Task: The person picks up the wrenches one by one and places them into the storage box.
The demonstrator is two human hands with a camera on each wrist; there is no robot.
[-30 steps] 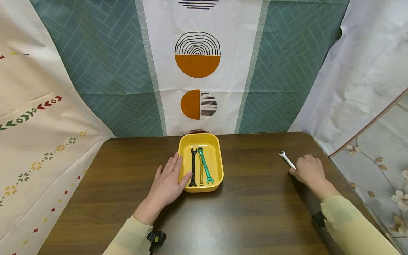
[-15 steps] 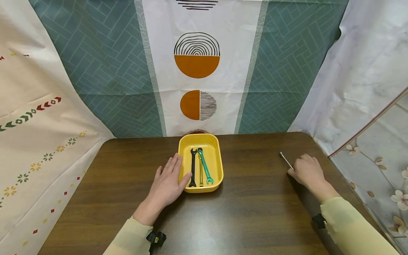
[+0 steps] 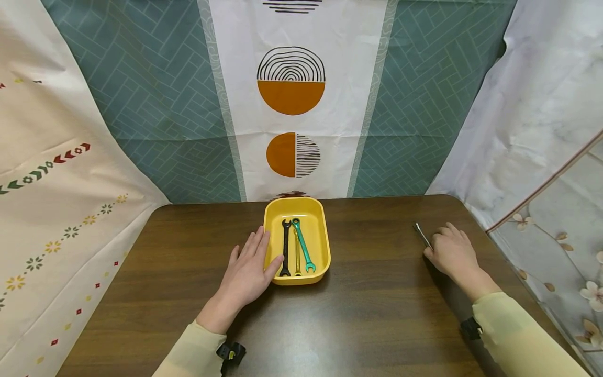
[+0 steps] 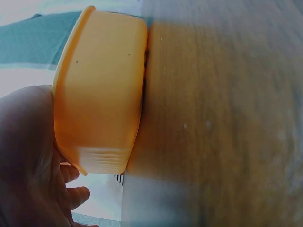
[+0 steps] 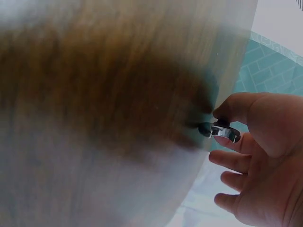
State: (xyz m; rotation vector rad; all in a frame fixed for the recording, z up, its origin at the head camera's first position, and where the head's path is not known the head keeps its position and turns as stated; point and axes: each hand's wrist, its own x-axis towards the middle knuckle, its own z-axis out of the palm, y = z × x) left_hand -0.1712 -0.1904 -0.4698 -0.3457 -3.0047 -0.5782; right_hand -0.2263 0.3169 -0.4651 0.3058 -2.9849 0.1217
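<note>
My left hand (image 3: pixel 245 272) rests with straight fingers along the left rim of a yellow tray (image 3: pixel 301 281). In the left wrist view the hand (image 4: pixel 28 156) lies against the rim of the tray (image 4: pixel 102 85). Inside the tray are a black wrench (image 3: pixel 285 248), a gold-coloured wrench (image 3: pixel 297 256) and a green wrench (image 3: pixel 303 243), partly over the gold one. Far to the right, my right hand (image 3: pixel 451 254) pinches a small silver wrench (image 3: pixel 422 235) between thumb and index finger. In the right wrist view one end of that wrench (image 5: pixel 226 133) shows at the fingertips; the hand hides the rest.
A brown wooden table (image 3: pixel 372 314) lies under both hands. The tray stands near its back edge, close to a patterned curtain (image 3: pixel 188 104). Pale cloth (image 3: pixel 542 131) hangs at the right side, and a cream printed cloth (image 3: pixel 70 183) at the left.
In the right hand the silver wrench has rolled from flat to edge-on and angles more steeply. That hand has shifted slightly left. The left hand and tray have stayed put.
</note>
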